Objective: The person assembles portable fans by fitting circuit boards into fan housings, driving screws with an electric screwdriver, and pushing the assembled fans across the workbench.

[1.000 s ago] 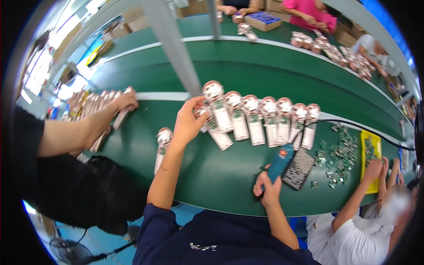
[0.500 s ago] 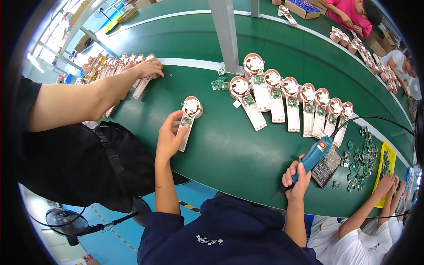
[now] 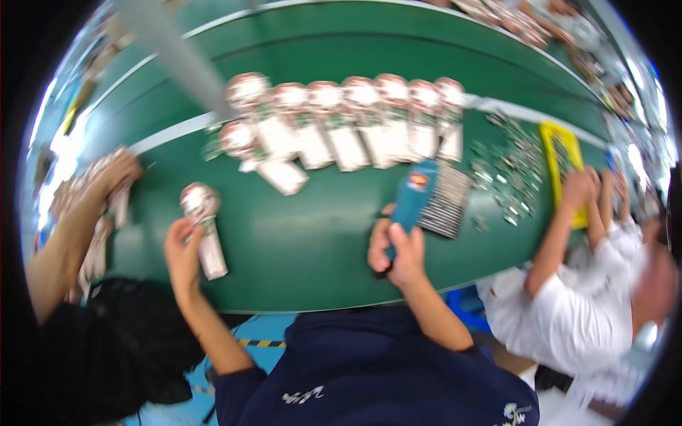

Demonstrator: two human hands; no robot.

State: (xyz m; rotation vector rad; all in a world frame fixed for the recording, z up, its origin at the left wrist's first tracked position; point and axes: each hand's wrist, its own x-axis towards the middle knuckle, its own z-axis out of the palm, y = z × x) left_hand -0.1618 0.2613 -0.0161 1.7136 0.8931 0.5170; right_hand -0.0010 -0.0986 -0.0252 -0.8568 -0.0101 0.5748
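Above the bench (image 3: 305, 234), the driver (image 3: 413, 197) is wrapped firmly by the right hand (image 3: 398, 252); at a lone fan (image 3: 201, 202), the left hand (image 3: 183, 248) is held part-curled — grip cannot be told through blur. The tray (image 3: 447, 201) and fan row (image 3: 348, 148) are set beyond, presumably for reach.

On your right are a yellow tray (image 3: 556, 128) and a white-shirted co-worker (image 3: 568, 319); ahead to your left, a grey post (image 3: 167, 50)

No readable text or numbers.
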